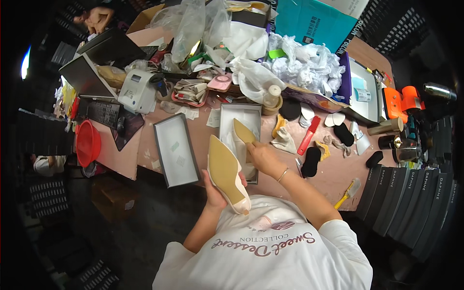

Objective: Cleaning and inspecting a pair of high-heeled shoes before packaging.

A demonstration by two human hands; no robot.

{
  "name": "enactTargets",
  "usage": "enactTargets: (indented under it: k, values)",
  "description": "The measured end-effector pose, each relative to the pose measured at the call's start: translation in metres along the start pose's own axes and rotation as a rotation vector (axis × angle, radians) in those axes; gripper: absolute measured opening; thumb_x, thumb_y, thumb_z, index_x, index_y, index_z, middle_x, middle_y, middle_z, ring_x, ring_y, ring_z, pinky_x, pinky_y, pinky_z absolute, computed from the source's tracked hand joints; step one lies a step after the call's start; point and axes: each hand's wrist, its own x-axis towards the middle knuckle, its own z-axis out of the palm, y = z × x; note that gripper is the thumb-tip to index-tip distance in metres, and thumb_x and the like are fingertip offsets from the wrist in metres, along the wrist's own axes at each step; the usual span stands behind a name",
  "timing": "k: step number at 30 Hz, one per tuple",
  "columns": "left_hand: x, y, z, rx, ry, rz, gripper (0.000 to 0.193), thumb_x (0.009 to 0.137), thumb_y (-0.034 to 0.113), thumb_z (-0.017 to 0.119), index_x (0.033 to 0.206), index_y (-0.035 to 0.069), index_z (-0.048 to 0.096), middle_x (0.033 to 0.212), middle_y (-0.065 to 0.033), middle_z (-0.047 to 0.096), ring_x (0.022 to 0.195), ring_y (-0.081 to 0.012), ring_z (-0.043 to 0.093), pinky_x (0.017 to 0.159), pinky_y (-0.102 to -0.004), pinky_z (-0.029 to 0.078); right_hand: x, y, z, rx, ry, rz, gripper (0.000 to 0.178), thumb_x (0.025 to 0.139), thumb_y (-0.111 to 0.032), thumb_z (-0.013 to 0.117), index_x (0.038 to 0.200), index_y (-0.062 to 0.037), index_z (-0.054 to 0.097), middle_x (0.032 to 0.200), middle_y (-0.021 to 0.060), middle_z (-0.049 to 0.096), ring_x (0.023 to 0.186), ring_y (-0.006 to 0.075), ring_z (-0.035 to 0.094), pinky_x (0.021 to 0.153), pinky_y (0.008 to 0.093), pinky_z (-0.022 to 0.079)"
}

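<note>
My left hand (213, 194) is wrapped round a pale pointed shoe (225, 175), its tan sole turned up and its heel toward my body. A second pointed shoe (244, 129) lies tan sole up in a grey shoebox (255, 112), toe toward the far end. My right hand (266, 158) reaches over the box's right wall with its fingers closed on that shoe's middle; the fingertips are partly hidden. Left of the box lies its matching lid (169, 141), inner side up.
Crumpled white paper (309, 65) fills a purple box behind. A red brush (309, 135), black pads (311, 162) and a yellow-handled brush (349, 193) lie on the right. Stacked shoeboxes (411, 203) stand near right. A laptop (87, 75), label printer (137, 92) and red basin (88, 142) are left.
</note>
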Motion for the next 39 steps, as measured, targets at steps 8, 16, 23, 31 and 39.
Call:
enactTargets:
  k: [8,16,23,31,39]
  values:
    - [-0.004,0.042,-0.049,0.098,-0.292,-0.173,0.106,0.08,0.087,0.031,0.14,0.0,0.041,0.112,-0.0198,0.06,0.098,-0.0303,0.063,0.088,-0.0412,0.05,-0.004,-0.027,0.052,-0.547,-0.198,0.035,0.048,0.093,-0.015,0.048,0.141,-0.0201,0.046,0.096,0.013,0.069,0.097,0.0277,0.065,0.112,0.067,0.008]
    - [0.017,0.093,-0.078,0.09,-0.373,-0.288,0.104,0.08,0.086,0.034,0.138,0.001,0.043,0.116,-0.0211,0.06,0.103,-0.0333,0.063,0.093,-0.0444,0.049,0.033,-0.033,0.076,-0.587,-0.33,0.219,0.034,0.094,-0.022,0.049,0.128,-0.0201,0.053,0.09,0.0074,0.07,0.088,0.0283,0.068,0.096,0.0679,0.026]
    - [0.063,0.113,-0.113,0.239,-0.11,-0.279,0.076,0.097,0.066,0.03,0.125,0.0,0.055,0.107,-0.016,0.066,0.094,-0.0234,0.066,0.088,-0.036,0.051,0.036,-0.079,0.025,-0.471,-0.19,0.219,0.019,0.093,-0.028,0.055,0.094,-0.0102,0.062,0.074,0.0073,0.07,0.073,0.0255,0.069,0.072,0.0431,0.043]
    - [0.052,0.098,-0.053,0.796,-0.214,-0.003,0.098,0.091,0.062,0.054,0.154,0.003,0.007,0.154,-0.0205,0.025,0.14,-0.0307,0.032,0.11,-0.0374,0.033,-0.012,-0.136,-0.038,-0.394,0.175,-0.105,0.022,0.087,-0.027,0.061,0.078,-0.0077,0.057,0.068,0.006,0.065,0.066,0.0224,0.065,0.064,0.0363,0.046]
    - [0.086,0.042,-0.006,0.128,-0.007,-0.2,0.066,0.091,0.06,0.048,0.129,0.006,0.046,0.108,-0.0194,0.063,0.096,-0.0369,0.065,0.086,-0.0476,0.054,-0.053,-0.114,-0.047,0.102,0.476,-0.33,0.016,0.085,-0.023,0.066,0.09,-0.0081,0.063,0.079,0.0061,0.065,0.069,0.0225,0.062,0.068,0.0355,0.047]
